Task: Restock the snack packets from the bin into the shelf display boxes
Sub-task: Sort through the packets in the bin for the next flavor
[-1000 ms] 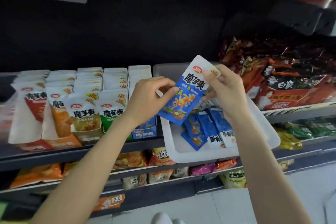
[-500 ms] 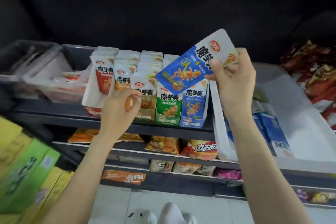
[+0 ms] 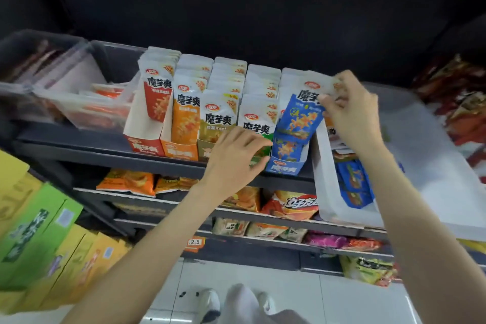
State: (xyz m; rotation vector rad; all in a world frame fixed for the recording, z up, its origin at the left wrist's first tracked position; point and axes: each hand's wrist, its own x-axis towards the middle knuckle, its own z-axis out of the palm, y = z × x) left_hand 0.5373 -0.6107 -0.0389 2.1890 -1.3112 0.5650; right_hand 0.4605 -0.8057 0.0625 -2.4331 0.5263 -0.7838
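White plastic of the bin (image 3: 426,192) is sitting at the shelf's (image 3: 79,150) right end, blue packets lying inside within easy reach. Nearer the shelf's front edge, the left hand (image 3: 234,158) is resting with loosely curled fingers, holding nothing, against the green display box (image 3: 259,158), probably steadying the row. Beyond it, the right hand (image 3: 349,110) is pinching the blue packet (image 3: 302,113) by its top, lowering it upright into the blue display box (image 3: 285,166).
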